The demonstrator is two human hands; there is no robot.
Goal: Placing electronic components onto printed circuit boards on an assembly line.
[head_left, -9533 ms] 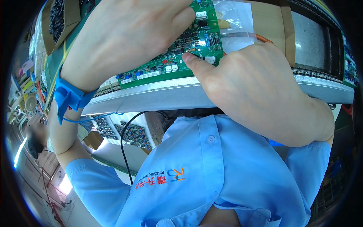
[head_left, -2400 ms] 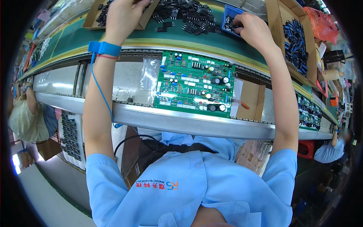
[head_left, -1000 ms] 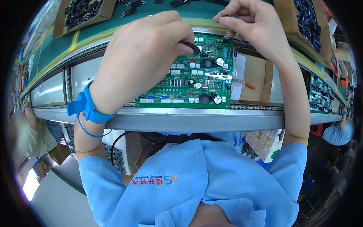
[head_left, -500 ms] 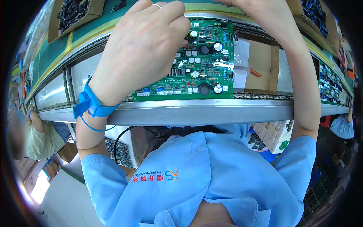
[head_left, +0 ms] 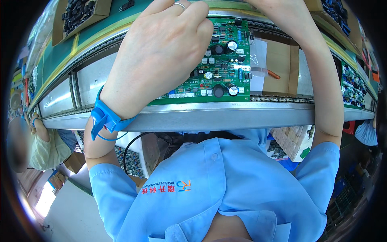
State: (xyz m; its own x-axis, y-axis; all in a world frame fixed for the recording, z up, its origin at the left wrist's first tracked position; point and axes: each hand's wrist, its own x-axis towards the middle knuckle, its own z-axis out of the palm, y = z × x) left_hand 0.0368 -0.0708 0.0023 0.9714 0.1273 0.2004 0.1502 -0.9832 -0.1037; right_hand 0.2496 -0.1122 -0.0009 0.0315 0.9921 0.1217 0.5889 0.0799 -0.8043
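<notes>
A green circuit board (head_left: pixel 223 86) lies across the rails of a conveyor, crowded with capacitors, white connectors and small parts. My left hand (head_left: pixel 165 52) is over the board's left and upper part, back of the hand up, hiding that area. Its fingers are curled inward; the fingertips and anything between them are hidden. A ring and a blue wrist strap (head_left: pixel 107 117) with a thin cord are on this hand and wrist. My right hand (head_left: pixel 274 6) reaches past the board's upper right corner, its fingers cut off by the top edge.
Open cardboard boxes of black parts (head_left: pixel 78 16) and dark blue-black parts (head_left: pixel 336 18) stand at the far left and far right. A black component (head_left: pixel 127 5) lies on the green mat. The conveyor's metal edge (head_left: pixel 225 115) runs before me. More boards (head_left: pixel 352 86) sit farther right.
My left hand has shifted to the right over the board, covering more of its upper middle. My right hand has moved slightly up, so less of its fingers shows.
</notes>
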